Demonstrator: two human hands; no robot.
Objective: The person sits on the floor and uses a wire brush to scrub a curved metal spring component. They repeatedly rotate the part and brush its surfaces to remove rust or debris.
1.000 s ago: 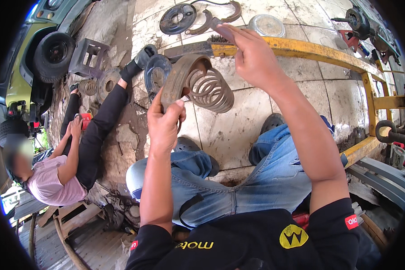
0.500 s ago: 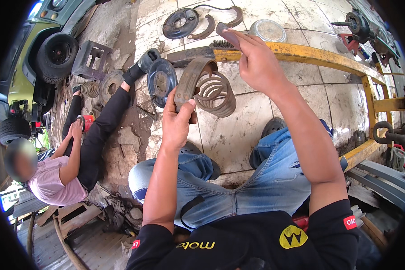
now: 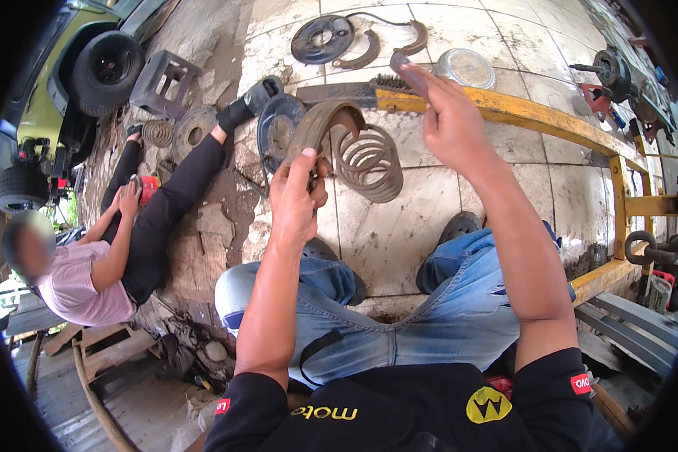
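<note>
My left hand [image 3: 292,197] grips one end of a rusty curved brake shoe [image 3: 314,134], its thumb pressed against the outer face. The shoe is raised and tilted, its arc toward the right. Beyond and beside it a brown coil spring [image 3: 384,172] stands on the tiles. My right hand [image 3: 456,124], up and to the right of the shoe and apart from it, pinches a flat grey-brown piece [image 3: 410,74] whose kind I cannot make out. Dark bristles of a brush [image 3: 390,82] show by the yellow frame, just below that piece.
A yellow metal frame [image 3: 535,113] crosses ahead and down the right. Black backing plates [image 3: 322,39], loose brake shoes [image 3: 361,53] and a round lid-like disc [image 3: 465,69] lie on the tiled floor. On the left sits another person [image 3: 90,275] holding a red can [image 3: 149,188].
The view has shifted slightly, so the floor parts appear farther right. My left grip on the brake shoe has changed, with the thumb higher on it. The right hand still holds the flat piece.
</note>
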